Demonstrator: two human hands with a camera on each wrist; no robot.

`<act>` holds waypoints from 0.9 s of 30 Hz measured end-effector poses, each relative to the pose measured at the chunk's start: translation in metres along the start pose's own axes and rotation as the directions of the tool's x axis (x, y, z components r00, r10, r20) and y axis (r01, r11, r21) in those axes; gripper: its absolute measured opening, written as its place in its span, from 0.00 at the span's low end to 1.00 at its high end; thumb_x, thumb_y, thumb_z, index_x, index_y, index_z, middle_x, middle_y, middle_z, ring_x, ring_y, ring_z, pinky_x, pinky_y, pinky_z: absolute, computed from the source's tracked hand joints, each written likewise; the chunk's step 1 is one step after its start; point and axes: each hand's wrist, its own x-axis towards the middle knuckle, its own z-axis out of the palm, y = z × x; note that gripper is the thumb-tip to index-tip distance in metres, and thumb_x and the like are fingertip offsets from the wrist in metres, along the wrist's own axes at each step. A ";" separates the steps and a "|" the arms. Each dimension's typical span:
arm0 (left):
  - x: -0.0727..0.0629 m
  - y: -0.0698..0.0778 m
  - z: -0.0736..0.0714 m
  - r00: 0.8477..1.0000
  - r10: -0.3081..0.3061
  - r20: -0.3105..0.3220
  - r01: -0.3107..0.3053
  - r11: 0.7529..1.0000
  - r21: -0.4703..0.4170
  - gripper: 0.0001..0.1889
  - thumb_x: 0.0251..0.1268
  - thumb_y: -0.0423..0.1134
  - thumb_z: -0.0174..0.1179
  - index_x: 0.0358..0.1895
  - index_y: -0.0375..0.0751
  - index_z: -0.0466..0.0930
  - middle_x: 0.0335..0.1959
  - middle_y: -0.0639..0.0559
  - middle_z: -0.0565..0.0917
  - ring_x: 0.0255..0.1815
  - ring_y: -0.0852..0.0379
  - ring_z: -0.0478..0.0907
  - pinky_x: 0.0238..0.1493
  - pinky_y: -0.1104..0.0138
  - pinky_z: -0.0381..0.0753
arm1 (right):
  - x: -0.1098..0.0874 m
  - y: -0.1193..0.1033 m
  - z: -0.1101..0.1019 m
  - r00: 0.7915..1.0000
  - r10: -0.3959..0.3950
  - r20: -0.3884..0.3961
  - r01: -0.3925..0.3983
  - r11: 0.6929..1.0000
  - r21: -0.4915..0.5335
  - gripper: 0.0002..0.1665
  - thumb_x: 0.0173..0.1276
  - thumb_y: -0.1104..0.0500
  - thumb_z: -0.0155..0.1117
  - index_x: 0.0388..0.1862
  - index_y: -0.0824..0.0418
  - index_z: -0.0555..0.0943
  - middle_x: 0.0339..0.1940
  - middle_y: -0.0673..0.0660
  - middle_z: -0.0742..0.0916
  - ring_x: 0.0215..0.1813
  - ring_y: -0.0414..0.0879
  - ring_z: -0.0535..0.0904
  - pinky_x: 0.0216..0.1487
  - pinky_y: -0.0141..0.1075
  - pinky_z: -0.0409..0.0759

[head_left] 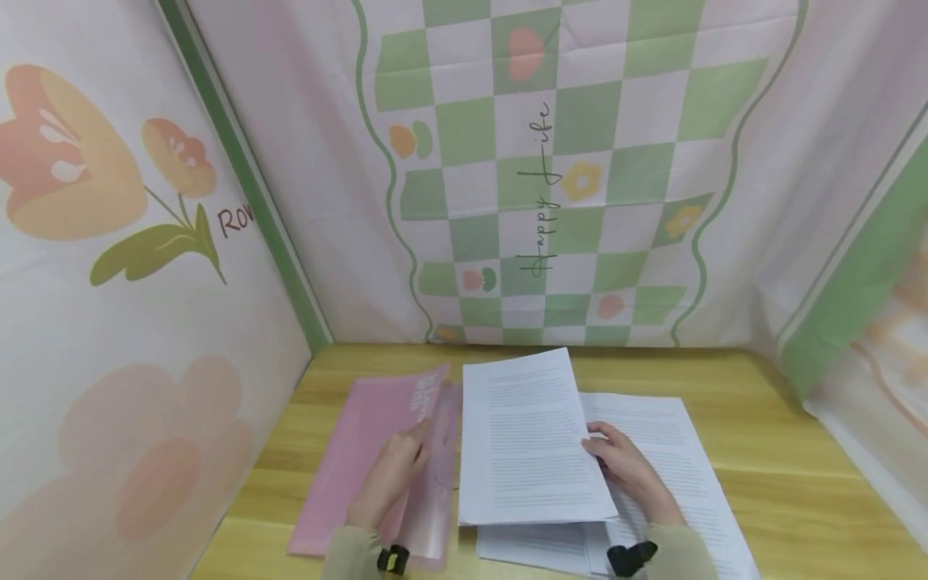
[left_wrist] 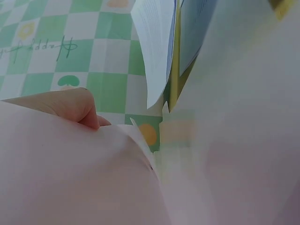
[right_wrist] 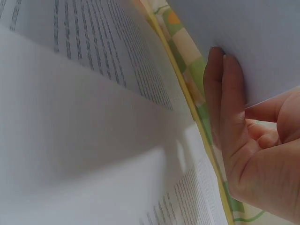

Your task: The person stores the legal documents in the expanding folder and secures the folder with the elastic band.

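Note:
A pink translucent plastic folder (head_left: 341, 451) with white lettering near its top corner lies at the left of the table. My left hand (head_left: 397, 467) grips the edge of its upper cover, which stands raised from the lower sheet (head_left: 435, 507). In the left wrist view the cover (left_wrist: 70, 168) hides most of that hand (left_wrist: 70, 105). My right hand (head_left: 627, 467) holds a stack of printed paper (head_left: 532, 443) by its right edge, thumb on top. The right wrist view has its fingers (right_wrist: 232, 93) extended under the held paper (right_wrist: 272, 42).
More printed sheets (head_left: 674, 451) lie on the wooden table (head_left: 805, 475), partly beneath the held stack. A checked cloth (head_left: 529, 242) hangs behind the table's back edge. A flower-patterned cloth (head_left: 239, 338) borders the left side.

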 end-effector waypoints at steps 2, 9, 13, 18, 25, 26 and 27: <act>-0.001 0.000 0.000 1.000 -0.004 -0.004 0.004 1.000 -0.002 0.24 0.63 0.24 0.52 0.63 0.23 0.71 0.17 0.60 0.60 0.17 0.69 0.56 0.18 0.77 0.63 | 0.001 -0.001 0.003 1.000 -0.009 0.013 0.009 1.000 0.005 0.27 0.75 0.62 0.49 0.68 0.74 0.62 0.50 0.66 0.84 0.40 0.41 0.82 0.41 0.36 0.81; -0.003 0.000 -0.001 1.000 -0.024 -0.002 0.024 1.000 0.002 0.27 0.64 0.25 0.52 0.68 0.26 0.68 0.16 0.58 0.65 0.17 0.69 0.59 0.18 0.76 0.67 | 0.003 -0.006 0.015 1.000 -0.004 0.007 0.004 1.000 0.005 0.26 0.75 0.62 0.50 0.68 0.72 0.64 0.52 0.68 0.84 0.41 0.42 0.83 0.41 0.36 0.81; -0.002 0.000 -0.001 1.000 -0.027 0.003 0.027 1.000 0.004 0.25 0.65 0.25 0.52 0.67 0.27 0.70 0.16 0.58 0.65 0.17 0.69 0.60 0.18 0.76 0.67 | 0.003 -0.009 0.021 1.000 -0.005 0.014 0.005 1.000 0.009 0.26 0.75 0.62 0.50 0.67 0.72 0.64 0.52 0.68 0.84 0.41 0.42 0.83 0.41 0.36 0.81; -0.002 0.000 0.000 1.000 -0.029 0.005 0.029 0.999 0.015 0.25 0.66 0.26 0.52 0.67 0.26 0.69 0.17 0.58 0.66 0.17 0.69 0.59 0.17 0.76 0.66 | 0.004 -0.011 0.027 0.999 -0.008 0.031 0.007 1.000 0.019 0.26 0.74 0.62 0.50 0.67 0.73 0.64 0.49 0.66 0.85 0.40 0.43 0.83 0.41 0.36 0.81; 0.001 -0.001 0.000 0.999 -0.044 0.024 0.044 0.999 0.004 0.17 0.69 0.28 0.52 0.59 0.31 0.77 0.18 0.59 0.67 0.18 0.69 0.61 0.19 0.76 0.67 | 0.006 -0.012 0.037 0.999 -0.005 0.042 0.004 1.000 0.018 0.25 0.74 0.61 0.51 0.66 0.72 0.66 0.49 0.65 0.85 0.40 0.43 0.83 0.41 0.36 0.81; 0.002 -0.001 -0.001 0.998 -0.054 0.032 0.054 0.999 -0.002 0.15 0.69 0.28 0.52 0.56 0.32 0.78 0.18 0.58 0.68 0.18 0.69 0.61 0.19 0.76 0.67 | 0.006 -0.013 0.038 0.999 -0.009 0.051 0.008 1.000 0.015 0.25 0.74 0.61 0.50 0.66 0.72 0.65 0.49 0.65 0.85 0.41 0.43 0.82 0.42 0.35 0.81; 0.002 -0.001 -0.001 0.997 -0.064 0.041 0.065 0.998 -0.012 0.14 0.71 0.29 0.51 0.55 0.34 0.79 0.19 0.57 0.70 0.19 0.69 0.62 0.20 0.76 0.68 | 0.006 -0.013 0.039 0.999 -0.008 0.053 0.007 1.000 0.018 0.25 0.74 0.61 0.50 0.66 0.72 0.66 0.49 0.65 0.85 0.41 0.43 0.82 0.42 0.35 0.81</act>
